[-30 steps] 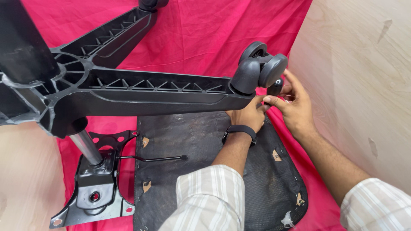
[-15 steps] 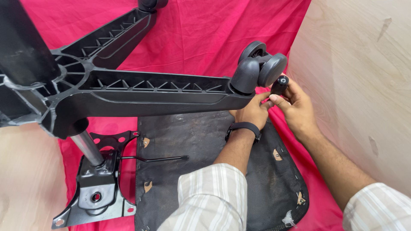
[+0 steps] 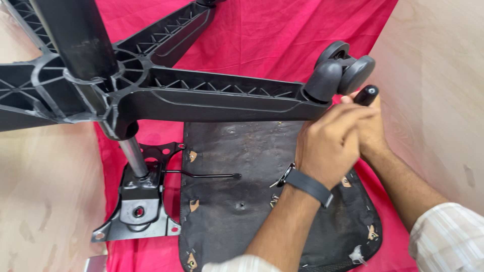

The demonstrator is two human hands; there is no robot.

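Observation:
A black chair base (image 3: 201, 95) lies tipped over, and one leg ends in a twin-wheel caster (image 3: 340, 68). Just below that caster my right hand (image 3: 375, 138) is closed around a tool with a black handle (image 3: 366, 94), whose rounded end sticks up beside the wheel. My left hand (image 3: 327, 146), with a dark band on its wrist, curls over the right hand's fingers at the leg's end. What the left fingers grip is hidden. The tool's tip is hidden too.
A black seat-underside panel (image 3: 242, 201) lies flat on a pink cloth (image 3: 262, 35). The metal gas column (image 3: 132, 156) runs into a black tilt-mechanism plate (image 3: 138, 211) with a thin lever. A pale wall (image 3: 438, 100) stands close on the right.
The view has come closer. My left hand has slid from under the leg's end onto my right hand. The black handle, first seen half a second ago, now stands beside the caster.

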